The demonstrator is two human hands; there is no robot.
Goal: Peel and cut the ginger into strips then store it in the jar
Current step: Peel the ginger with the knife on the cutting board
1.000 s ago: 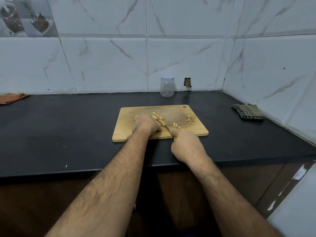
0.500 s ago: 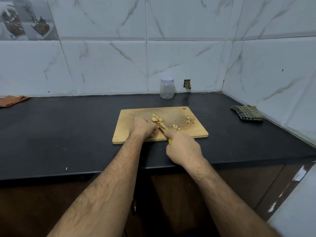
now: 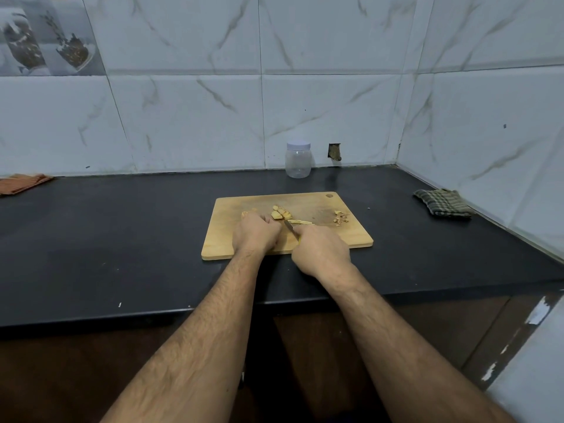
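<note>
A wooden cutting board [image 3: 351, 236] lies on the black counter. Pale ginger pieces [image 3: 281, 214] sit near its middle, with thin cut strips [image 3: 300, 221] to their right and a small heap of peel scraps [image 3: 340, 217] further right. My left hand [image 3: 256, 232] is curled over the ginger on the board; what it holds is hidden. My right hand [image 3: 320, 251] grips a small knife [image 3: 290, 226] with a yellow handle, blade pointing toward the ginger. A clear plastic jar [image 3: 298, 160] with a white lid stands closed at the back wall.
A folded green checked cloth [image 3: 442, 203] lies at the right by the side wall. An orange cloth [image 3: 21, 183] lies at the far left. Tiled walls close the back and right. The counter's front edge [image 3: 122, 315] runs below my forearms.
My right hand with the knife has drawn back and to the left, nearer my left hand. The cut strips now lie apart to the right of the blade.
</note>
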